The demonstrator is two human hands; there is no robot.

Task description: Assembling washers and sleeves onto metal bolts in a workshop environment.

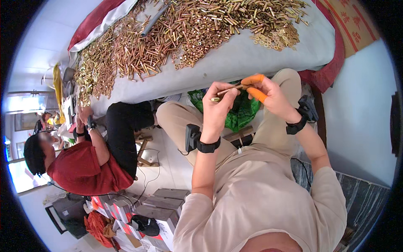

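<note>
Head view shows both of the person's hands raised together over the lap, meeting on one thin brass rod point(228, 89). That rod lies nearly level, with its long axis running across the picture from the left hand point(217, 108) up and over toward the right hand point(273, 95), rising slightly on the right side. The left hand is closed around the rod's left portion, fingers curled and thumb on top, and a small brass nut or collar point(215, 99) sits at the rod's left tip, just beside the left fingertips. The right hand pinches the rod's right end between thumb and forefinger, both of which wear orange rubber finger cots point(253, 79). So the rod bridges the two hands, and neither is nearer than the other; the collar end, though, belongs to the left hand's side. Beneath the hands a green bag point(243, 113) rests between the knees. Ahead, well apart from the hands, a grey-covered table point(252, 54) carries a broad heap of brass rods and nuts point(168, 33). To the left, another person in a red shirt point(79, 168) sits at the same table, their own hands busy near its far left edge.
</note>
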